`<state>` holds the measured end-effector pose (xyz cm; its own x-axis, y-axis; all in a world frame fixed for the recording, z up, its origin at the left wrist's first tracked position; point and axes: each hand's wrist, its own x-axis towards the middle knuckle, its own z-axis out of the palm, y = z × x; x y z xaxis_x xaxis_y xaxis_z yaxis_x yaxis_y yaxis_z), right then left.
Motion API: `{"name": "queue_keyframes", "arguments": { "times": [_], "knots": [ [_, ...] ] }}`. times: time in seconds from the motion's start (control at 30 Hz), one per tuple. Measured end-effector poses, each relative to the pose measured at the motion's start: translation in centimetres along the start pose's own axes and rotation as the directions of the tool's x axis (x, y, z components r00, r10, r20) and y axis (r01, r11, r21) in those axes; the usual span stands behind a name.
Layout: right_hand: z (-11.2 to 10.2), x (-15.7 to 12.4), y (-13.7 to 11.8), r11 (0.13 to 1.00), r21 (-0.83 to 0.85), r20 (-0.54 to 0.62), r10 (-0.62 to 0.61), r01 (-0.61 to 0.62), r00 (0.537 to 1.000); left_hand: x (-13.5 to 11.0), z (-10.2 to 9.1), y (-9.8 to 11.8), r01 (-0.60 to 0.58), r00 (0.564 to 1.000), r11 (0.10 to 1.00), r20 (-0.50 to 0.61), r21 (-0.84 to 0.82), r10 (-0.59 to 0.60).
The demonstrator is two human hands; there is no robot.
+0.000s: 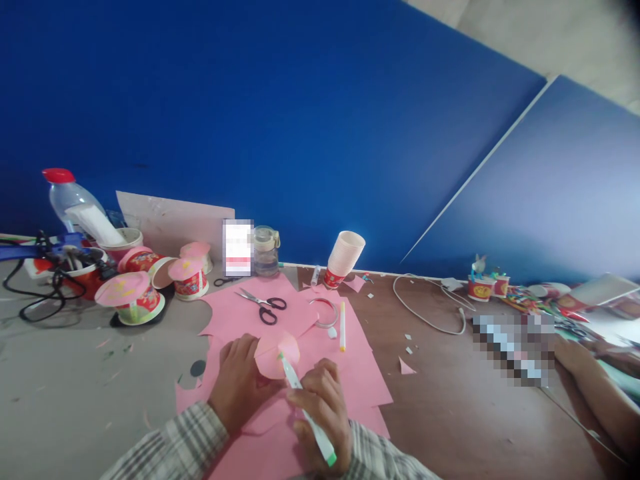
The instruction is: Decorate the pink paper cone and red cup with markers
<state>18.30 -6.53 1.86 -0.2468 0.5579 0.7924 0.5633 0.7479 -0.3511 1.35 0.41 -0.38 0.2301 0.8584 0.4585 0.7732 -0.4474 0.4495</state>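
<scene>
My left hand (246, 383) is closed on the edge of a round pink paper disc (267, 350). In my right hand (323, 407) is a white marker (320, 437) with a green end. Its tip touches the disc, where a small green mark shows. Beneath both hands lie pink paper sheets (363, 380). Beyond the disc are black-handled scissors (267, 310), blades apart, and a roll of tape (324, 313). A second marker (343, 327), white with a yellow end, rests on the sheets to the right.
Decorated paper cups with pink discs (190, 279) stand at left, near a red-capped bottle (75, 200). A water bottle (267, 253) and leaning stacked cups (345, 257) stand by the blue wall (300, 133). A cable (425, 320) and another person's arm (595, 383) are at right.
</scene>
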Motion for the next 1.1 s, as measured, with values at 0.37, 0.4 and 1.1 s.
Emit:
{"name": "queue_keyframes", "arguments": {
  "times": [0.37,0.4,1.1],
  "knots": [
    [0.0,0.2,0.0,1.000,0.009,-0.002,0.000,0.000,1.000,0.1,-0.2,0.2,-0.001,1.000,1.000,-0.004,0.012,0.001],
    [0.0,0.2,0.0,1.000,0.010,-0.002,-0.002,0.002,1.000,0.1,-0.1,0.2,-0.004,1.000,1.000,-0.005,0.013,0.004],
    [-0.2,1.4,-0.8,1.000,0.008,0.009,-0.006,0.006,1.000,-0.1,0.1,0.0,-0.008,1.000,1.000,-0.016,0.020,0.008]
  ]
}}
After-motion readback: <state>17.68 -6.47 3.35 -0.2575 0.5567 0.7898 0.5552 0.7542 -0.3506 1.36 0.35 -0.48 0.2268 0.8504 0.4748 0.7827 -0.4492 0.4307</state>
